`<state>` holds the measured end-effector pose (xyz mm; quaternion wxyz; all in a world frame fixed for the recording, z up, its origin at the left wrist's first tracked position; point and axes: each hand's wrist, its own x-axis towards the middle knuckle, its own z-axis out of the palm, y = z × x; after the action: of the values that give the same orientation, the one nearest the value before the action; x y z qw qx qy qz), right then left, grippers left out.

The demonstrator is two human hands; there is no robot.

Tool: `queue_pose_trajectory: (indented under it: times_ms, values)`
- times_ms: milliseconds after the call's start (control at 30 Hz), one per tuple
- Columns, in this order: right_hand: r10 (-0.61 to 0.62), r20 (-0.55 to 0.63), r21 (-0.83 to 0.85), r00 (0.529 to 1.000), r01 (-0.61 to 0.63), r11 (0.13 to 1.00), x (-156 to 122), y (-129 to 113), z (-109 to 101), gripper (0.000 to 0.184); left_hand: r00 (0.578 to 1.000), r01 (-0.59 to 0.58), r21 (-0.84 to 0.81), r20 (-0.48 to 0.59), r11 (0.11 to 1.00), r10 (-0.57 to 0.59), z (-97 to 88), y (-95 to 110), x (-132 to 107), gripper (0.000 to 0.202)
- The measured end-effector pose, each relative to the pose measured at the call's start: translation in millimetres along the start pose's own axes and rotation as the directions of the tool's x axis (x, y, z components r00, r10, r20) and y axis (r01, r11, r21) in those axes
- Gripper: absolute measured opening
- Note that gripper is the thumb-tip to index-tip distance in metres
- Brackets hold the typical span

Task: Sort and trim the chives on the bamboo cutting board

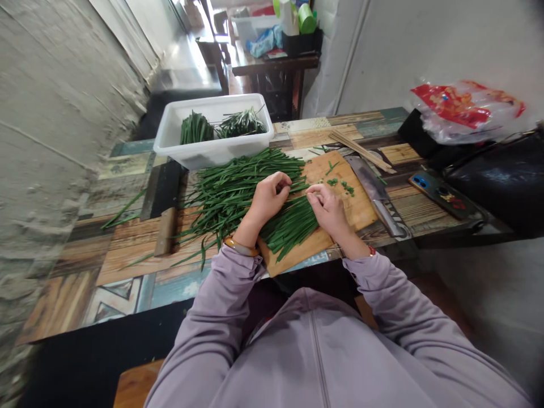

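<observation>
Our left hand (268,198) and right hand (330,211) curl by the greens (293,224); can't tell if either grip's pinching any. We'd line ends up evenly.

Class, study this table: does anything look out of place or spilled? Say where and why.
A few green leaves lie on the tabletop left of the wooden-handled cleaver; they look stray, apart from the main pile.
</observation>
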<state>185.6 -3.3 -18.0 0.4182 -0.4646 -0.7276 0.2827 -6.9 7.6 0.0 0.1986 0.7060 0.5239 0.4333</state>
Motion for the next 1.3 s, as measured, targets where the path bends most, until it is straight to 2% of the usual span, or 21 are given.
queue_pose_trajectory:
  times_ms: [100,300,533,833,1300]
  values:
    - [0.002,-0.004,-0.009,1.0,-0.002,1.0,0,1,0,0.025,1.0,0.005,-0.037,0.006,0.999,-0.005,-0.4,1,0,0.009]
    - [-0.003,-0.004,-0.004,1.0,0.003,1.0,1,1,0,0.024,1.0,0.018,-0.01,0.013,1.0,-0.018,0.1,3,-1,0.003]
    - [0.007,-0.004,-0.005,1.0,-0.007,1.0,1,2,0,0.025,0.997,0.017,-0.01,0.075,1.0,-0.016,-0.5,8,-2,0.017]
    - [0.014,-0.019,-0.013,1.0,-0.014,1.0,2,3,-1,0.024,0.994,0.005,-0.02,0.106,1.0,-0.003,3.9,10,-2,0.018]
    - [0.017,-0.045,-0.024,0.999,-0.018,1.0,2,2,-1,0.023,0.989,-0.017,-0.069,0.145,0.997,0.027,1.0,10,-3,0.018]
